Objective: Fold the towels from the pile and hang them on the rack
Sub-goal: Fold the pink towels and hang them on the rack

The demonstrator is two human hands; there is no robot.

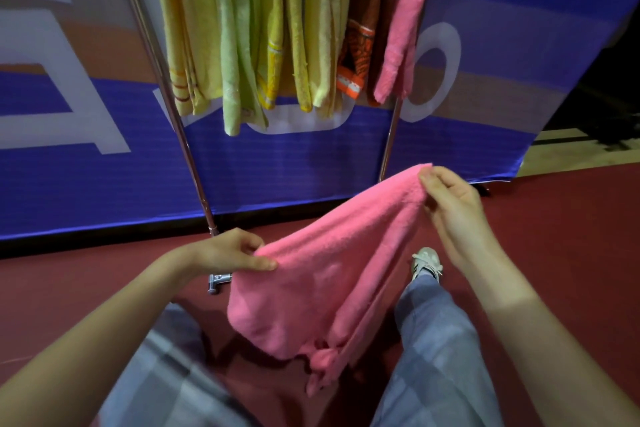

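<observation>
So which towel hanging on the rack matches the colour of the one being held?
The pink hanging towel at the far right, next to the brown-and-orange towel; the rest are yellow or green.

My left hand (239, 253): low, thumb and fingers pinching an edge of the pink terry towel (329, 274).
My right hand (453, 204): higher than my left, fingertips pinching a corner.
My forearms (104, 333): bare, outstretched.

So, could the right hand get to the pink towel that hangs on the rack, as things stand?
Probably yes: nothing stands between the right hand and the hanging pink towel at the right end of the rack. But that hand pinches a corner of the held pink towel, so it is busy.
</observation>
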